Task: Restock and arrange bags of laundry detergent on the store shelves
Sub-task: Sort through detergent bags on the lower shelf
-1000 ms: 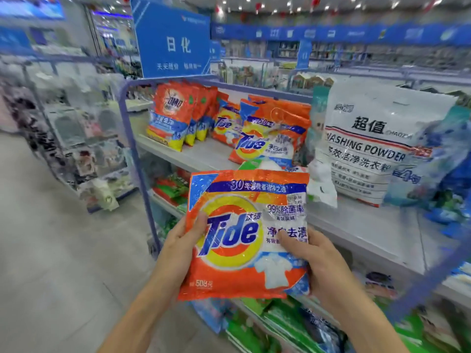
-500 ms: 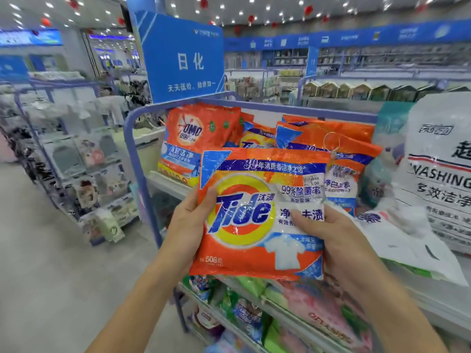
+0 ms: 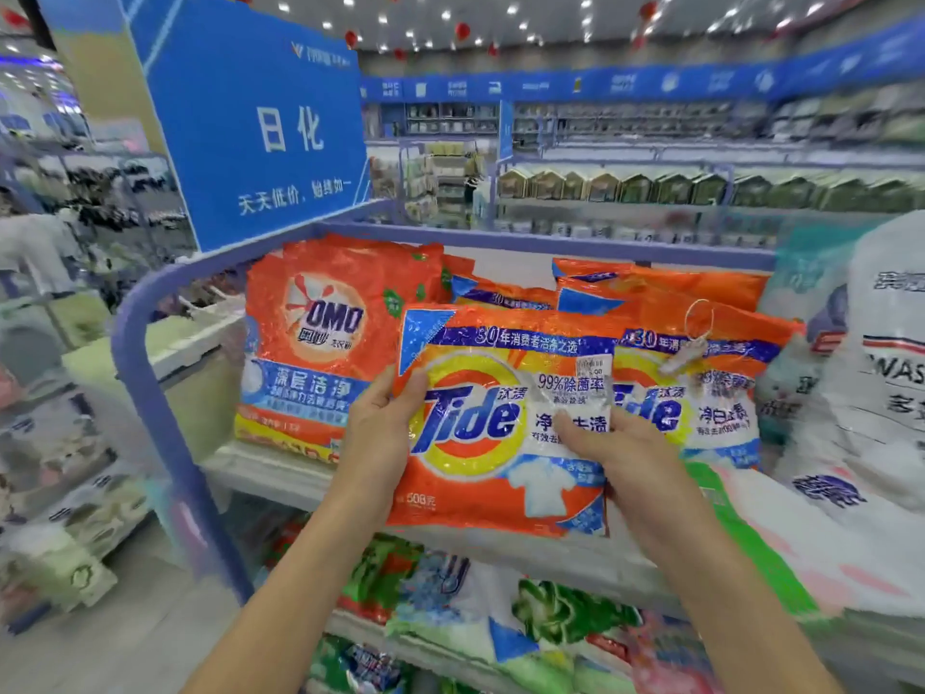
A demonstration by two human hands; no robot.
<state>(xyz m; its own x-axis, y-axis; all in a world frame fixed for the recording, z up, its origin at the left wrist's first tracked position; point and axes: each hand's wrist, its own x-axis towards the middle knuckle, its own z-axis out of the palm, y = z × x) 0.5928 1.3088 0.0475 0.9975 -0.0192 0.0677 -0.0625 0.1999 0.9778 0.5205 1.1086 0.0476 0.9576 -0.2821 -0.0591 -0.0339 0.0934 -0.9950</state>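
Store shelf (image 3: 270,475) under a blue sign (image 3: 260,127), with a white bag (image 3: 886,393) at right, an OMO bag (image 3: 320,343) at left and Tide bags (image 3: 701,393) standing between. Held Tide bag (image 3: 500,443) is upright at the shelf's front edge, just in front of the standing ones. Left hand (image 3: 380,433) grips its left edge, thumb on the front; right hand (image 3: 630,458) grips its right side, thumb on the front.
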